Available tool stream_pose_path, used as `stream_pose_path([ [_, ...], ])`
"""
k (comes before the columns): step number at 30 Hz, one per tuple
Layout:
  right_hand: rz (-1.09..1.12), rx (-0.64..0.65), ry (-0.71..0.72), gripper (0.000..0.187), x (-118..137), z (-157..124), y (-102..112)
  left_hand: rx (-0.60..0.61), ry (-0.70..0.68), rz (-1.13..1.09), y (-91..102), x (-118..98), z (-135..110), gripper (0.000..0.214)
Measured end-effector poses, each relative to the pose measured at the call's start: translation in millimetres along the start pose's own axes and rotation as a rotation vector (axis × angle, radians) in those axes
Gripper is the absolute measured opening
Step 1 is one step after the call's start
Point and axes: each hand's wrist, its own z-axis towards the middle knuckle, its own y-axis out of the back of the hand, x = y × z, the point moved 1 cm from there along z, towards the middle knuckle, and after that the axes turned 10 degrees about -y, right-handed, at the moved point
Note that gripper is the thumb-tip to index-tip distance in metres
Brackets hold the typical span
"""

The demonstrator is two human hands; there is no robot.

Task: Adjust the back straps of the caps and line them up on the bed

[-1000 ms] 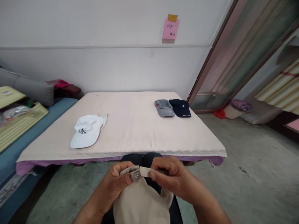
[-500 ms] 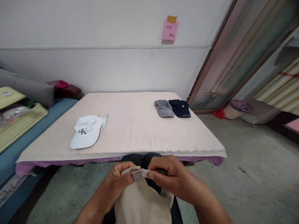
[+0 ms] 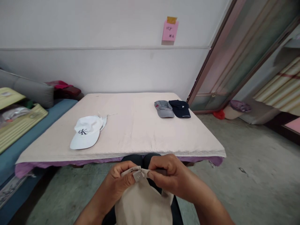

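A beige cap (image 3: 144,204) hangs over my lap, its strap side uppermost between my two hands. My left hand (image 3: 120,178) pinches the cap's edge beside a small metal buckle (image 3: 137,176), the thumb touching the buckle. My right hand (image 3: 167,175) grips the strap just right of the buckle, thumb against bent fingers. Past my knees, on the bed, lies a white cap (image 3: 86,131) with black "CK" letters, and part of another pale cap shows behind it. Farther right, a grey cap (image 3: 164,109) sits against a navy cap (image 3: 180,108).
The caps lie on a bed with a pale pink cover (image 3: 131,131). Left of it stands a blue mattress (image 3: 63,106) with a grey cushion (image 3: 35,89). A pink note (image 3: 170,31) is taped to the wall. A waste bin (image 3: 234,109) is on the floor at right.
The buckle has tilted slightly and the strap beside it looks a little more twisted. Both hands keep their hold; the right has risen very slightly.
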Motion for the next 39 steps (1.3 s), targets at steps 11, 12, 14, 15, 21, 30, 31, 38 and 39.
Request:
stream_pose_path([
  [11, -0.049, 0.06, -0.029, 0.016, 7.1, 0.2, 6.2, 0.037, -0.003, 0.005, 1.6, 1.1, 1.4, 0.031],
  [12, -0.053, 0.062, -0.03, 0.015, 6.9, 0.8, 6.9, 0.042, -0.009, 0.011, 1.4, 0.8, 1.4, 0.033],
  [14, -0.067, 0.073, -0.041, 0.015, 6.2, 2.1, 7.6, 0.05, -0.008, 0.036, 1.0, 0.5, 1.4, 0.033],
  [15, -0.074, 0.082, -0.046, 0.015, 6.0, 2.8, 7.8, 0.055, -0.007, 0.052, 0.9, 0.6, 1.4, 0.033],
  [21, -0.071, 0.084, -0.045, 0.015, 10.0, 3.8, 10.0, 0.1, -0.028, 0.091, 3.1, 4.4, 0.8, 0.033],
  [30, -0.001, 0.12, -0.053, 0.014, 9.5, 5.3, 9.1, 0.186, -0.028, 0.075, 4.8, 8.0, 2.6, 0.032],
  [31, 0.007, 0.127, -0.05, 0.014, 9.1, 5.8, 9.0, 0.196, -0.031, 0.078, 4.6, 8.1, 2.7, 0.031],
  [38, 0.069, 0.174, -0.045, 0.014, 5.4, 9.3, 7.7, 0.212, -0.041, 0.098, 1.6, 5.6, 3.0, 0.031],
  [39, 0.097, 0.174, -0.04, 0.012, 4.5, 9.8, 7.2, 0.214, -0.037, 0.099, 1.4, 5.7, 3.0, 0.03],
])
